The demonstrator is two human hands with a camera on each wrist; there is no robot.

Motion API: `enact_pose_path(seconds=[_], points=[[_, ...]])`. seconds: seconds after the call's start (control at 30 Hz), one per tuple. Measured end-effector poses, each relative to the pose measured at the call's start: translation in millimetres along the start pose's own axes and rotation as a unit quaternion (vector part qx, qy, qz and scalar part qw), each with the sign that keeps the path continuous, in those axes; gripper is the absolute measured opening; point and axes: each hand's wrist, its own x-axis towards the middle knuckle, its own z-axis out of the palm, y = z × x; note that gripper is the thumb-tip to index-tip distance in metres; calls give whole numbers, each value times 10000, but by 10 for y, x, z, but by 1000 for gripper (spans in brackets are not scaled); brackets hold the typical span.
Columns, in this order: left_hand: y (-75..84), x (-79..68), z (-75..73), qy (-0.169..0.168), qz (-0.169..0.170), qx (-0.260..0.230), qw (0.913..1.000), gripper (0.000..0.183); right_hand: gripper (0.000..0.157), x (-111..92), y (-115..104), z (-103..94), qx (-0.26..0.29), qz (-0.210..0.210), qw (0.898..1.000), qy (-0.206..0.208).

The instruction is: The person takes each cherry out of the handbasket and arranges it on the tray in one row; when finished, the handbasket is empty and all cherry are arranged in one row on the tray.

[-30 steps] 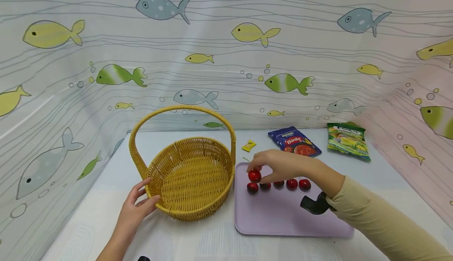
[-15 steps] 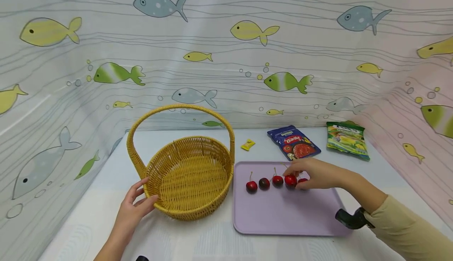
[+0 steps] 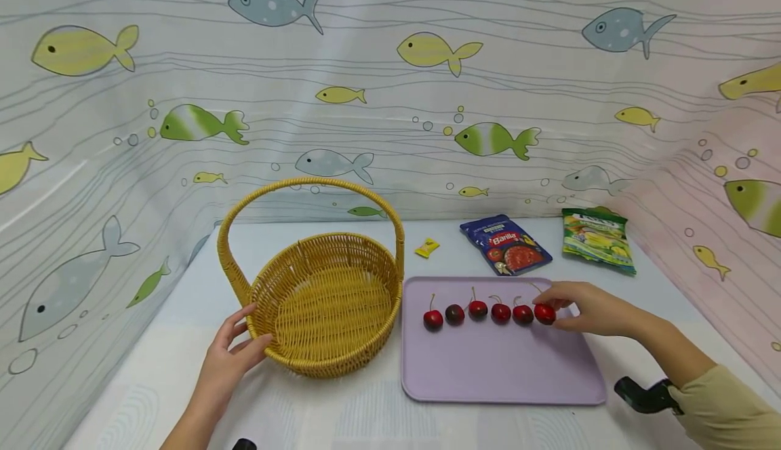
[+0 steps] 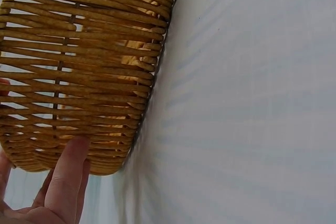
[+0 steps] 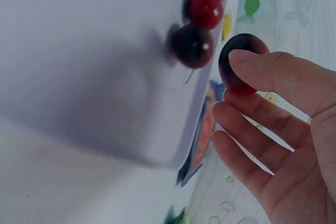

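Observation:
A round yellow wicker basket (image 3: 332,308) with a tall arched handle stands at left on the white table. My left hand (image 3: 228,355) holds its near left rim; in the left wrist view, a finger (image 4: 68,182) presses the woven outer wall. To the basket's right lies a lilac tray (image 3: 500,375), with several dark red stemmed cherries (image 3: 478,310) in a row near its back edge. At the right end of this row, my right hand (image 3: 588,308) pinches a cherry (image 3: 545,313) between thumb and fingers. The right wrist view shows the held cherry (image 5: 241,80) against the thumb tip.
Behind the tray lie a small yellow wrapped candy (image 3: 427,247), a blue Barilla pouch (image 3: 506,243) and a green snack bag (image 3: 598,240). A fish-printed sheet (image 3: 390,125) rises behind the table and along both sides.
My right hand has carried a cherry from the row's left end to its right end, uncovering the other cherries. My left hand stays at the basket rim.

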Motion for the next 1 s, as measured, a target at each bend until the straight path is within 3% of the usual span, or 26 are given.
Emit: enact_pose_path(seconds=[0.47,1.0], points=[[-14,19,-11,55,-6,97,9999,68,37,-11,313,132,-26,283,9996,-69],[2,10,-3,76,-12,98,9999,67,39,58,231,152,-236,528,9978,-323]])
